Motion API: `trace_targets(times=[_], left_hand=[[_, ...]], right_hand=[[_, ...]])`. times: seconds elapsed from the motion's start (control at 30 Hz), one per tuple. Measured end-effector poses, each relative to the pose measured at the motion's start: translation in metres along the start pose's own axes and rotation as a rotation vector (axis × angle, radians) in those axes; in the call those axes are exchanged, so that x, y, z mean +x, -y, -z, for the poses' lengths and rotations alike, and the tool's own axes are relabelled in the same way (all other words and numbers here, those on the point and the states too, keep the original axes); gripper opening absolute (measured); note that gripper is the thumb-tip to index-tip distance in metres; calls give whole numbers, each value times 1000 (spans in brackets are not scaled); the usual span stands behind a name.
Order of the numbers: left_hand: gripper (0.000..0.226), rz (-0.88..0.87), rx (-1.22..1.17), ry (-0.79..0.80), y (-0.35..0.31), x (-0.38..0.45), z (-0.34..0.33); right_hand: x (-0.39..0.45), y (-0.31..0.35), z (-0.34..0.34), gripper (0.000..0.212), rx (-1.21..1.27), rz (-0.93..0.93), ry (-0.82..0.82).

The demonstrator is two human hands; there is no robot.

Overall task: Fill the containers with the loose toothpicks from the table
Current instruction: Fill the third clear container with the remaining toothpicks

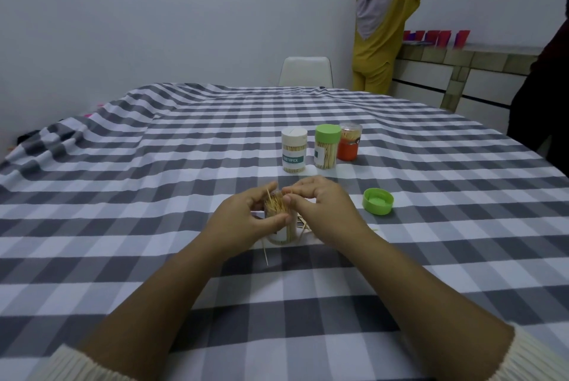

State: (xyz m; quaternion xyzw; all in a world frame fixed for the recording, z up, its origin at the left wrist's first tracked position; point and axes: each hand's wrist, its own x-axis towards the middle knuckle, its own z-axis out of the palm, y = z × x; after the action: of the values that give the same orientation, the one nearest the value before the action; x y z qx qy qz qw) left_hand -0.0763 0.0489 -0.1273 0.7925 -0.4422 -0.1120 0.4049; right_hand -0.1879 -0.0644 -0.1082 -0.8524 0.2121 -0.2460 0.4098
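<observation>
The open container (281,234) is gripped by the left hand (243,220) to steady it. Toothpicks (275,203) are pinched at its mouth by the right hand (320,202), apparently for tucking in. Its green lid (378,201) is laid aside on the worktop (431,257).

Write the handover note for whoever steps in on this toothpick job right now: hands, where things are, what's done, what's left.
Left hand grips the open container near the table's middle. Right hand has its fingertips at the container's mouth, on the toothpicks in it.
The container looks nearly full; one toothpick sticks up above the rest.
Its green lid lies upturned on the cloth to the right.
Done: three capped containers stand behind, white-lidded, green-lidded and orange.
Left: a few loose toothpicks lie around the container's base; gather them, put them in, then cap it with the green lid.
</observation>
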Motion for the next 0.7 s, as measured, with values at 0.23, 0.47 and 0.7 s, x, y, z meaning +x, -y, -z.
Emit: trace_targets(times=[0.23,0.47,0.7], left_hand=[[64,-3,-16,49,-3,-2,4],[61,6,-21,67,-4,-3,5],[69,52,0,45,-4,-2,17]], right_hand=[[-1,-8,43,38,-30,-121,168],[-8,-34,64,31,-669,-222,484],[-3,-25,43,29,-727,-112,442]])
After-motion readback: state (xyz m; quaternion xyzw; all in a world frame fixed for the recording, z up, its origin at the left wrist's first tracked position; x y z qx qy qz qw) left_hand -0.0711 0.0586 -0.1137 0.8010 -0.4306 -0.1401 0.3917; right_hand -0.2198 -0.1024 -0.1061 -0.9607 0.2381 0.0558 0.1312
